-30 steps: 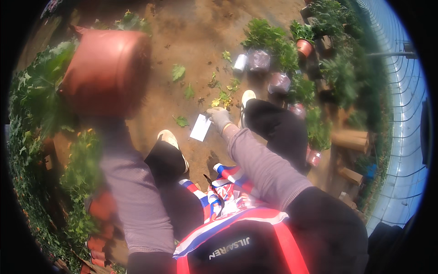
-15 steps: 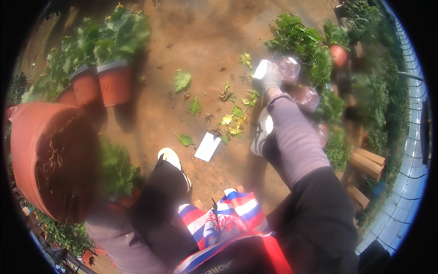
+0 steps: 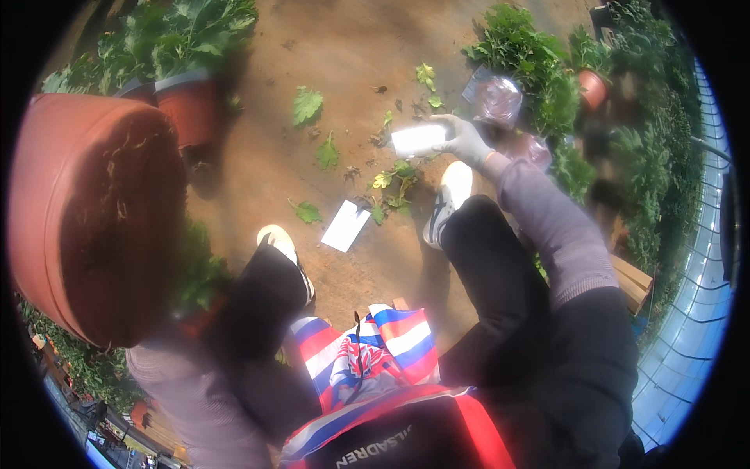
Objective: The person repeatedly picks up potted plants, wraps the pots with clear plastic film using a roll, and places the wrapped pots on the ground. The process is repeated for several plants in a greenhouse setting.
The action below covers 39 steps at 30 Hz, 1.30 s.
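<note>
Beyond the white card [image 3: 346,227], your right hand [image 3: 466,144] pinches a white roll [image 3: 416,141], which slackening could drop; left of the card, a pot [image 3: 41,211] hides your left hand, grip unknown.

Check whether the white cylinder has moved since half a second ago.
Yes: the white cylinder, in the right hand, has moved left and down the picture, away from the plastic-wrapped bundle.
</note>
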{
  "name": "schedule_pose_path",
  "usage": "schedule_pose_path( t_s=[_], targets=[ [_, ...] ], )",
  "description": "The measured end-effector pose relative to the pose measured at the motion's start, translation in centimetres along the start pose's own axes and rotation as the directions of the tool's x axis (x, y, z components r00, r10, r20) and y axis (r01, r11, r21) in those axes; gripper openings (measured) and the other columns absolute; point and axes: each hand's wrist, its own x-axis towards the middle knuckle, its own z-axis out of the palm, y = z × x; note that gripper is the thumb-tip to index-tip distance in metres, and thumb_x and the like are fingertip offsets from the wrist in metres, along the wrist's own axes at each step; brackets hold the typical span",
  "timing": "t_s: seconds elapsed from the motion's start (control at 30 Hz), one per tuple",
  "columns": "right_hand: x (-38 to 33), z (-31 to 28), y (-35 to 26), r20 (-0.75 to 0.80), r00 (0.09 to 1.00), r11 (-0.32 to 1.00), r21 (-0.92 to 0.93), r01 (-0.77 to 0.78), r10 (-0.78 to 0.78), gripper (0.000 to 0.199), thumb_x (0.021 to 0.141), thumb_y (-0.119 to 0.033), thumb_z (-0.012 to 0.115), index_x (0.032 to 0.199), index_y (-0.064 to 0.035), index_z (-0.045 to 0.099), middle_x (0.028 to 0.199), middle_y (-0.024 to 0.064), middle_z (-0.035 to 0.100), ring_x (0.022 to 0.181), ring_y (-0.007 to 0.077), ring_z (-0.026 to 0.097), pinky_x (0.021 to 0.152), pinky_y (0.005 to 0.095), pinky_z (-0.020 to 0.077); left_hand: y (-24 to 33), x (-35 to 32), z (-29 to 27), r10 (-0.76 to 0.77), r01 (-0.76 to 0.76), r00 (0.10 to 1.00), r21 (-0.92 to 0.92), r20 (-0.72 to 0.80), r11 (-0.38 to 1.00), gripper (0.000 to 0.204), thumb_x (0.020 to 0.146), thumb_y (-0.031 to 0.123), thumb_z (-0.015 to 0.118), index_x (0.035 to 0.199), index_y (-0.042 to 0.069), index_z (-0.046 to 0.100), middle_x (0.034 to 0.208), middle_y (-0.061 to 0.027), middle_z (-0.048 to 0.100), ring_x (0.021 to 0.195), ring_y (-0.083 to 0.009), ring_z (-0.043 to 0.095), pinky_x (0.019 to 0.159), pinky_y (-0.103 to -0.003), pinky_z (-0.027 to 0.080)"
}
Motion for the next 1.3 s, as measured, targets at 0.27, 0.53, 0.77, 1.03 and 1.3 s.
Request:
schedule_pose_path(
  t_s=[0.27,0.53,0.77,1.03,1.3],
  targets=[
    [-6.8,5.9,5.3,-0.06,0.944,0.946,0.022,-0.323,0.324,0.07,0.069,0.005,0.082,0.134,-0.0069,0.061,0.12,0.01,0.068,0.106,0.0182,0.064,0.089,0.03,0.0528,-1.0,-0.5,0.4,-0.005,0.004,1.0,0.027,0.019,1.0,0.044,0.097,0.025,0.057,0.134,0.002,0.058,0.13,-0.0098,0.064,0.123,-0.022,0.058,0.11,-0.037,0.043],
    [-4.8,5.4,6.0,-0.04,0.995,0.766,-0.641,0.047,-0.095,0.057,0.063,-0.01,0.085,0.118,-0.0143,0.07,0.11,0.0118,0.062,0.104,0.0326,0.062,0.09,0.0407,0.0505,-1.0,-0.9,0.6,-0.006,0.006,1.0,0.093,-0.004,0.996,0.044,0.097,0.026,0.057,0.134,0.002,0.058,0.13,-0.0098,0.064,0.123,-0.0221,0.058,0.11,-0.037,0.043],
    [-6.5,6.0,6.8,0.008,0.987,0.64,-0.76,0.11,-0.16,0.039,0.072,-0.007,0.075,0.11,-0.0146,0.07,0.107,0.0112,0.062,0.099,0.0342,0.064,0.087,0.0406,0.0515,-3.0,-2.1,1.7,-0.038,0.038,0.999,0.18,-0.008,0.983,0.045,0.097,0.027,0.057,0.134,0.002,0.058,0.13,-0.0098,0.064,0.123,-0.0222,0.058,0.11,-0.037,0.043],
    [-6.7,8.0,4.8,-0.115,0.95,0.838,0.508,-0.196,0.292,0.034,0.078,-0.007,0.072,0.112,-0.0102,0.068,0.111,0.0157,0.064,0.099,0.0341,0.065,0.086,0.0402,0.0525,-8.7,-10.4,3.9,-0.221,0.23,0.973,0.27,-0.066,0.935,0.046,0.097,0.028,0.057,0.134,0.002,0.058,0.131,-0.0098,0.064,0.123,-0.0223,0.058,0.11,-0.038,0.043],
    [-7.3,7.2,5.8,-0.122,0.894,0.804,0.501,-0.32,0.432,0.041,0.083,0.0,0.072,0.123,-0.0029,0.063,0.115,0.012,0.067,0.103,0.0235,0.065,0.091,0.034,0.0519,-7.4,-7.2,4.1,-0.12,0.131,0.991,0.211,-0.067,0.969,0.046,0.097,0.029,0.057,0.134,0.002,0.058,0.131,-0.0099,0.063,0.123,-0.0224,0.058,0.11,-0.038,0.043]
  ],
)
